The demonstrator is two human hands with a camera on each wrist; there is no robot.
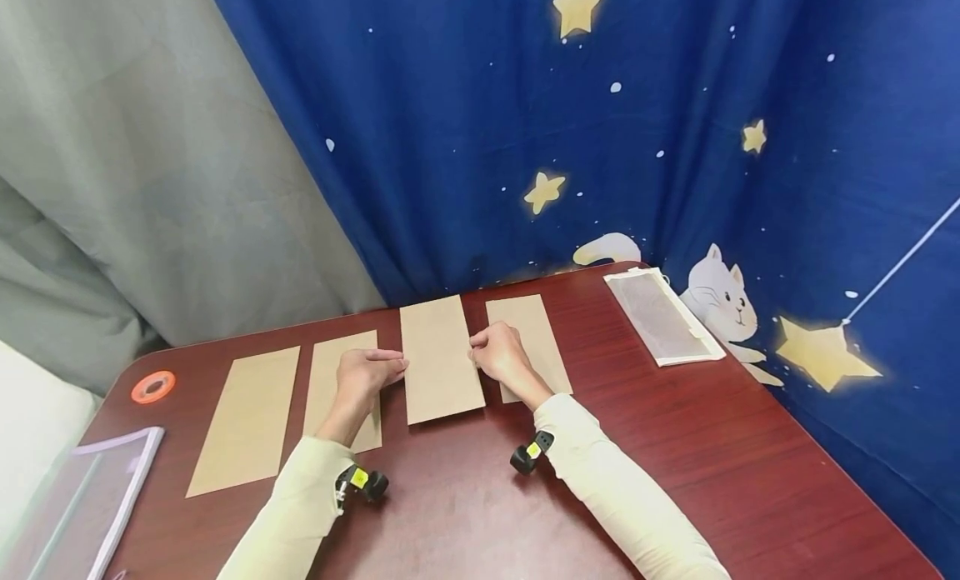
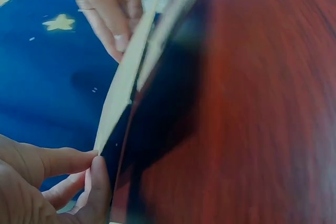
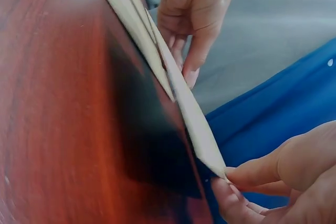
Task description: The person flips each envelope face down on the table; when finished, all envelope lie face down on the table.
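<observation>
A tan rectangular sheet of cardboard (image 1: 440,359) is held a little above the dark red table, between both hands. My left hand (image 1: 365,372) pinches its left edge between thumb and fingers. On the opposite edge, my right hand (image 1: 498,349) pinches it the same way. The left wrist view shows the sheet (image 2: 122,87) nearly edge-on, with the left thumb and finger closed on its near edge. In the right wrist view, the right hand (image 3: 283,177) grips a corner area of the sheet (image 3: 191,114).
Two more tan sheets lie left, a far one (image 1: 247,422) and a nearer one (image 1: 330,372); another sheet (image 1: 536,338) lies right. An orange tape roll (image 1: 153,387) and a clear zip pouch (image 1: 112,497) are at the left. A white-edged mesh pouch (image 1: 663,317) lies back right.
</observation>
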